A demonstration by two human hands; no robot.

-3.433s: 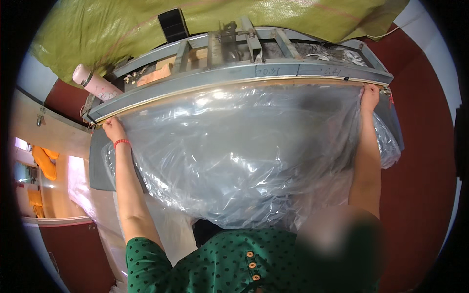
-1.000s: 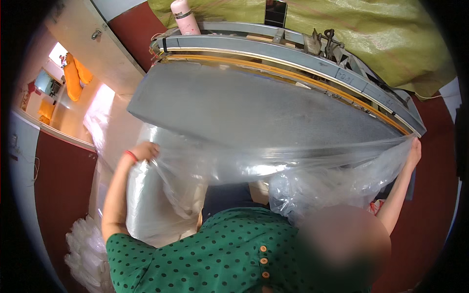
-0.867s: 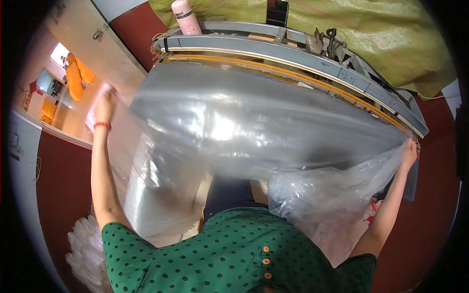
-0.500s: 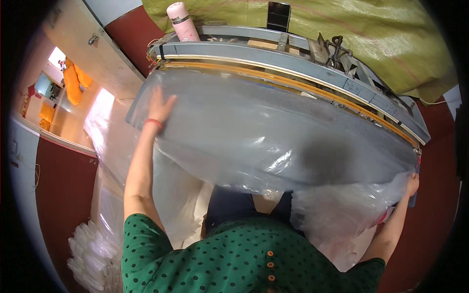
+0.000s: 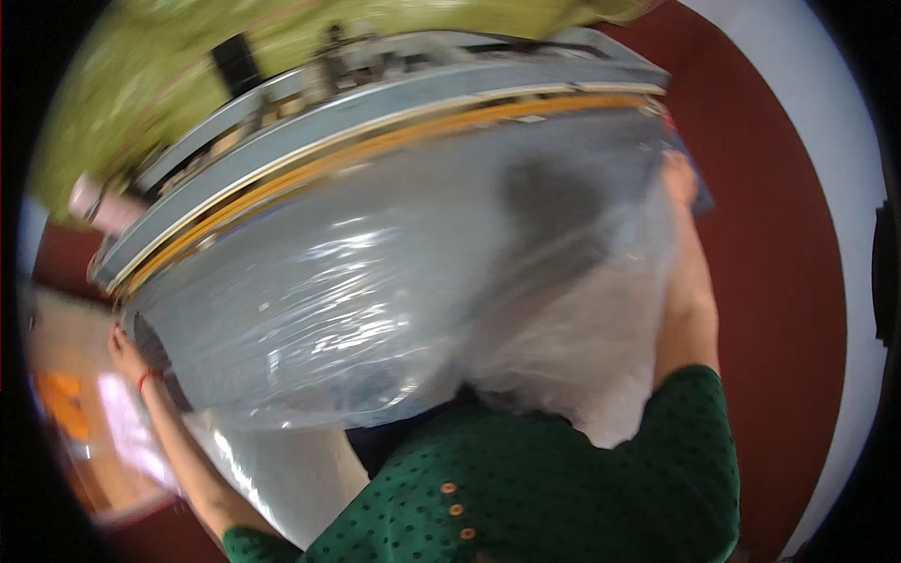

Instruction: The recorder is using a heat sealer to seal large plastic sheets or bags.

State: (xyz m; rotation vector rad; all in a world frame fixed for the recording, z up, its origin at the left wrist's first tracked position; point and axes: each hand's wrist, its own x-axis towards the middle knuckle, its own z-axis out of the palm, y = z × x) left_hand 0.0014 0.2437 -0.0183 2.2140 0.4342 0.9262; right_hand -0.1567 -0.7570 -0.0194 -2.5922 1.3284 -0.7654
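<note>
A wide sheet of clear plastic film [image 5: 328, 281] lies over a grey board [image 5: 155, 338] in front of a long machine bar [image 5: 394, 98]. At the board's left end, beside the bar's corner, my left hand [image 5: 127, 355] has its fingers pinched together, apparently on the film's edge; motion blurs it. My right hand [image 5: 679, 180] is closed on the film at the right end, near the board's corner. From there the film hangs loosely toward my body, crumpled and glossy. A red band [image 5: 147, 378] circles my left wrist.
An orange strip [image 5: 375, 150] runs along the bar's near side. A pink bottle [image 5: 105, 206] and a black phone-like slab [image 5: 236, 64] stand behind, with metal clamps [image 5: 333, 58] and a yellow-green sheet [image 5: 150, 103]. A red-and-white wall [image 5: 770, 235] rises at the right.
My view has turned to the right. My left hand has gone from lying spread on the film to pinching at the left end. My right hand stays at the film's right edge.
</note>
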